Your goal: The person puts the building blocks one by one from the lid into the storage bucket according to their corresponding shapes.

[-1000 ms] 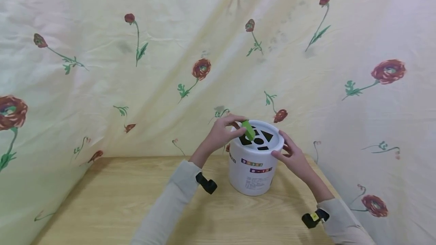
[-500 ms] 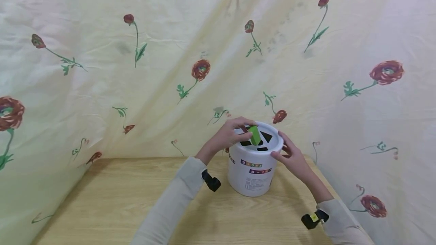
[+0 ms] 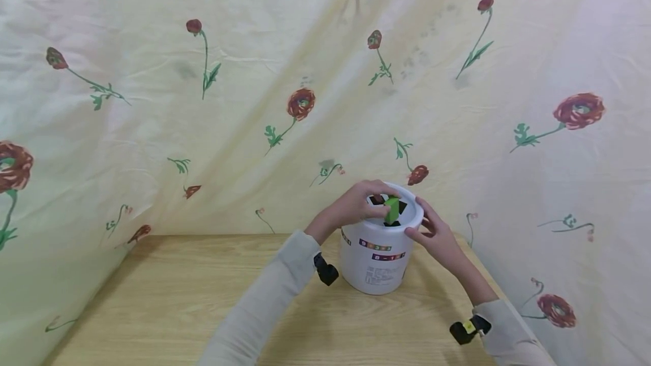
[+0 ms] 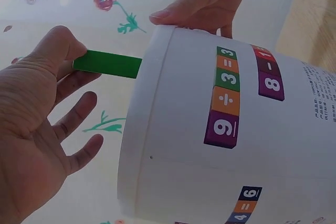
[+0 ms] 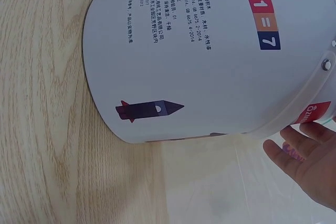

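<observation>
A white bucket (image 3: 373, 267) stands upright on the table, with coloured number prints on its side. Its white lid (image 3: 409, 216) has dark shaped holes, partly hidden by the left hand. My left hand (image 3: 358, 205) pinches a green block (image 3: 393, 209) between thumb and index finger, right over the lid. In the left wrist view the green block (image 4: 107, 64) reaches the bucket's rim, its far end hidden behind it, while the other fingers hang apart. My right hand (image 3: 438, 237) holds the bucket at the right of its rim, thumb in front and fingers behind.
The bucket is near the back right of the wooden table (image 3: 193, 292). A flower-patterned cloth (image 3: 244, 100) hangs close behind the table and along both sides. Each wrist carries a small black camera, such as the left wrist camera (image 3: 326, 270).
My left hand has moved right and slightly down with the green block, from the lid's left part to its right part. My right hand has stayed on the rim.
</observation>
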`<state>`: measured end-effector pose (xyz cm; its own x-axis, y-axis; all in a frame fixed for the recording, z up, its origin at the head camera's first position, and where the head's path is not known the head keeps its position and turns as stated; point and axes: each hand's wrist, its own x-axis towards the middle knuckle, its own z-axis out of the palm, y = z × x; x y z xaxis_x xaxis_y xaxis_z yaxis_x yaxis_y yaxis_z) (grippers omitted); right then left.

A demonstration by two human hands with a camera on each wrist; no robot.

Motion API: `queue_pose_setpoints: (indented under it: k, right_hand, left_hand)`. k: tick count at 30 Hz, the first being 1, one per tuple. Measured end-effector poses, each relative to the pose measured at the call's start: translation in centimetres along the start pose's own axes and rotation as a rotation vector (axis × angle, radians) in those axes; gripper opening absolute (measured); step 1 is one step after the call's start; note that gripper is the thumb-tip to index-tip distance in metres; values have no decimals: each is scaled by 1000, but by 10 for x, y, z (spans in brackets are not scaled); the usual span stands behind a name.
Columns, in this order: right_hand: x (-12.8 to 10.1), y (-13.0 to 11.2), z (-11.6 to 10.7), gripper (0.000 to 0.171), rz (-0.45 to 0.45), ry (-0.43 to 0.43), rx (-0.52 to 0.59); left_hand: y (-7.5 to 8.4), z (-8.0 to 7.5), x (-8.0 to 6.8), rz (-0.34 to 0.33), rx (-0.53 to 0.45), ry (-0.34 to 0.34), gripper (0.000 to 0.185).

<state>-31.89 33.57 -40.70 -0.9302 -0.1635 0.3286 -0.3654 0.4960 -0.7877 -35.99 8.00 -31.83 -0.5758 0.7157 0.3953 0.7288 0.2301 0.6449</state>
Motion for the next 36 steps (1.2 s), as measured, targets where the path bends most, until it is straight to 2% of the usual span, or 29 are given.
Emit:
queue_pose_setpoints:
  k: [7,14,25,36]
  right_hand:
    - [0,0,0,84,-8,4,-5]
    - [-1,0,0,83,-7,5,-12]
    - [0,0,0,83,-9,5,-13]
    - [-1,-1,1,84,6,5,-8]
  left_hand:
    - [-2,3,4,22,47,-38,38]
    - [-3,4,5,48,54,-51,39]
    - [1,3,6,48,76,-65,41]
    - [-1,2,8,34,48,-87,43]
